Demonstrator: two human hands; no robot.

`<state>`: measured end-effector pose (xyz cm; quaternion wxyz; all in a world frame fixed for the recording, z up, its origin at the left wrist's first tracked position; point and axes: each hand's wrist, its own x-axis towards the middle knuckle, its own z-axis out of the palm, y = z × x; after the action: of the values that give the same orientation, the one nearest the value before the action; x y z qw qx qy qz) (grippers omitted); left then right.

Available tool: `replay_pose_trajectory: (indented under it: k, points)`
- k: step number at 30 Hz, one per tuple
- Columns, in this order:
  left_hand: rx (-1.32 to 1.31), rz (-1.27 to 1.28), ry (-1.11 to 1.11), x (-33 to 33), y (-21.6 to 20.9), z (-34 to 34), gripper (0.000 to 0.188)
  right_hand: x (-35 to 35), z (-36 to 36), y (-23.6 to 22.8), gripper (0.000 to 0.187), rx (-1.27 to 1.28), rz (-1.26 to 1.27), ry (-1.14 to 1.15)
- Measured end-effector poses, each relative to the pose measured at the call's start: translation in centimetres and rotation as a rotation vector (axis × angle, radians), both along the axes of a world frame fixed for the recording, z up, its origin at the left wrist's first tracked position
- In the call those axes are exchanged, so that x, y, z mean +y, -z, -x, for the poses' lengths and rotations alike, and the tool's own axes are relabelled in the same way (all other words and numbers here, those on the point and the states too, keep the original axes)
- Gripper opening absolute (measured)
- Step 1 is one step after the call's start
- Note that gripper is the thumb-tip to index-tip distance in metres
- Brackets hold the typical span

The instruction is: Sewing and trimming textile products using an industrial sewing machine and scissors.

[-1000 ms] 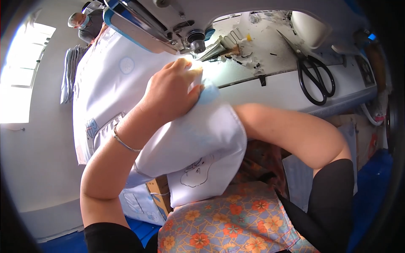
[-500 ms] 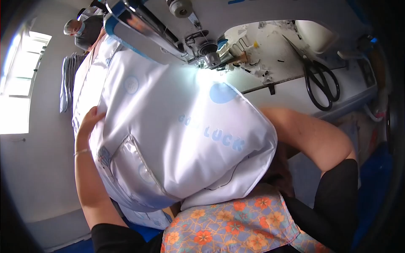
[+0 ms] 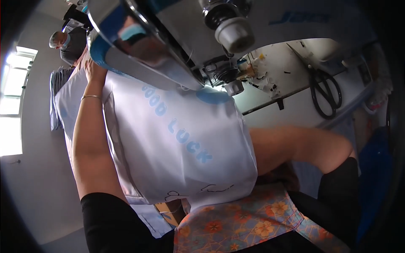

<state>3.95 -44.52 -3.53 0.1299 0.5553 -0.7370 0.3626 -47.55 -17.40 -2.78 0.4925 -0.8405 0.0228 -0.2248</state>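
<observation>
A large piece of white, slightly shiny fabric with pale blue lettering and a blue rounded patch spreads across the middle and hangs over my lap. Its far edge lies beneath the head of a sewing machine; the needle area is mostly hidden. My left hand is at the far left of the fabric, beside the machine head, its fingers closed on the cloth. My right forearm reaches in from the right under the fabric, and that hand is hidden beneath it.
Black-handled scissors lie on the machine table at the right. Thread and fabric scraps litter the surface beside the needle. A cardboard box shows below the fabric. Another person and grey hanging cloths are at the far left.
My left hand has moved up and away from me along the fabric, toward the machine head. The fabric has turned, its lettering now running steeper. The machine looks closer and its bright light is mostly covered.
</observation>
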Motion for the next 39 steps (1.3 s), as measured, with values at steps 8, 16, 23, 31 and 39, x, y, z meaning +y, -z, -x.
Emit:
replay_pose_trajectory:
  k: [8, 16, 23, 31, 39]
  points:
    - [0.480, -0.829, 0.389, 20.8, -10.0, 19.5, 0.026, 0.7, 0.3, -1.6, 0.041, 0.125, 0.103, 0.140]
    - [0.259, -1.003, 0.176, 29.4, -7.5, 36.6, 0.067, 7.6, -3.9, 3.0, 0.047, 0.134, 0.549, 0.499]
    - [0.386, -0.768, 0.111, 30.6, -6.7, 35.4, 0.044, 8.5, -5.6, 3.0, 0.035, 0.377, 0.750, 0.568]
    - [0.290, -0.671, 0.168, 31.1, -5.2, 34.8, 0.055, 8.1, -0.4, 2.7, 0.010, -0.209, 0.239, 0.459]
    - [0.313, -0.474, 0.305, 29.8, -3.8, 34.5, 0.047, 6.1, 1.4, 0.9, 0.021, -0.082, 0.084, 0.427]
